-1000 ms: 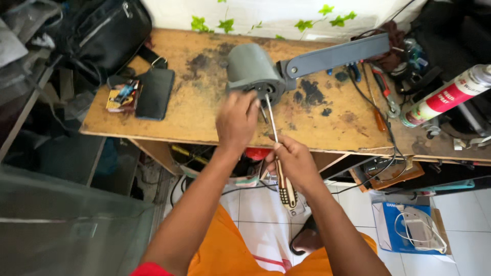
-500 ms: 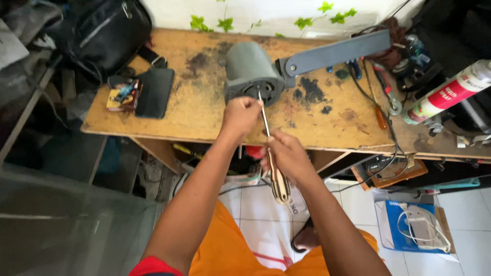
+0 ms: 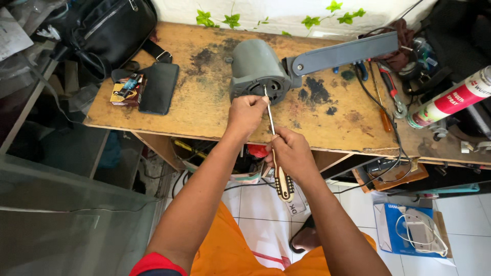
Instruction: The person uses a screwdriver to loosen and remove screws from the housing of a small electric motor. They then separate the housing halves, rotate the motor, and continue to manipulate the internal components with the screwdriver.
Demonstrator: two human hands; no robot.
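Currently: right hand [image 3: 292, 153] closed on screwdriver [image 3: 276, 153] handle, left hand [image 3: 246, 113] pinching its shaft, tip at grey motor [image 3: 255, 71] face, far on bench [image 3: 204, 107]. Advisable: keep shaft square, press firmly, turn slowly.

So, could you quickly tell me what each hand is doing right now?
Left hand: closed, pinching the screwdriver shaft near the motor.
Right hand: closed around its handle.
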